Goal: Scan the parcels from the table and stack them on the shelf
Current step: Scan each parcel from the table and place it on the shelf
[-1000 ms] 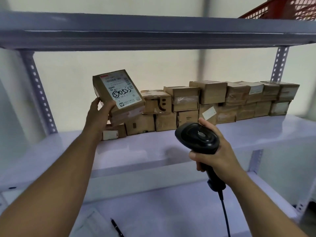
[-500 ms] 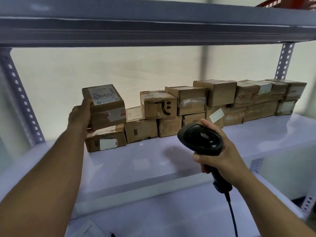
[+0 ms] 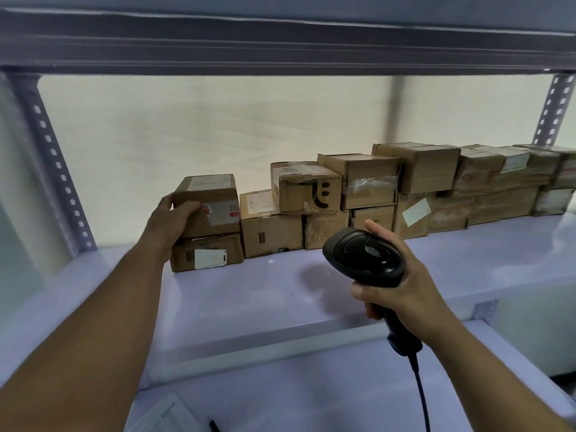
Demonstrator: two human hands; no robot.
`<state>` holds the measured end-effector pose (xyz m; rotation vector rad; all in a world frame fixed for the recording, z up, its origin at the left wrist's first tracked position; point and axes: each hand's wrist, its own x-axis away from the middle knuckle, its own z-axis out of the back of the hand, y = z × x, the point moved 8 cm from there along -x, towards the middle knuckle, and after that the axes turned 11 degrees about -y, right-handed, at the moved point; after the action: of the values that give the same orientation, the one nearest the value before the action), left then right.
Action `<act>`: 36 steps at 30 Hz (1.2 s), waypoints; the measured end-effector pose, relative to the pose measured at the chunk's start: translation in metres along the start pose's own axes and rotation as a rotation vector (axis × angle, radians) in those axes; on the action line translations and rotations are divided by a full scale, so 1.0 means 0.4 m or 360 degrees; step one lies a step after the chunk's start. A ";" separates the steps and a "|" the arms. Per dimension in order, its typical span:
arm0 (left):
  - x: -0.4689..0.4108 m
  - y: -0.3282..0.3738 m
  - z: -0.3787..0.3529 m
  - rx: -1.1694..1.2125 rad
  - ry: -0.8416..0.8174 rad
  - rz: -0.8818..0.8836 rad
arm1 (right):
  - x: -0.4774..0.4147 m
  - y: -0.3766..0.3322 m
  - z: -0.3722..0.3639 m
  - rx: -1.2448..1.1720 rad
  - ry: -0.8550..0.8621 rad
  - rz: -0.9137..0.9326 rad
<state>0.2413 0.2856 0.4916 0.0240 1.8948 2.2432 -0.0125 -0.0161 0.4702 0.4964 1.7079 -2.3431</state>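
A brown cardboard parcel (image 3: 215,204) with a white label on top sits on a lower parcel (image 3: 207,254) at the left end of the row on the shelf (image 3: 280,291). My left hand (image 3: 170,219) holds its left side, fingers curled over the front edge. My right hand (image 3: 402,288) grips a black corded barcode scanner (image 3: 364,257) in front of the shelf, below the middle of the row. Several more parcels (image 3: 367,188) are stacked two high along the shelf's back.
Grey perforated uprights (image 3: 53,163) stand at the shelf's left and right back corners. An upper shelf beam (image 3: 280,42) runs across overhead. Below lies a white table (image 3: 296,394) with a paper sheet (image 3: 162,416) and a pen (image 3: 213,427).
My left hand carried the parcel from tilted in the air down onto the leftmost lower parcel, where it now lies flat. The scanner hand stayed roughly in place.
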 end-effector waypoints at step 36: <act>0.788 -0.003 -0.915 -0.1041 -0.0414 -0.0924 | 0.684 0.066 0.411 -0.0107 0.0448 -0.0284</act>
<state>-0.1198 -0.0181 0.3886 -0.2789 0.8287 2.1754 -0.2807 -0.1708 0.3880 0.7188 2.0238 -2.4207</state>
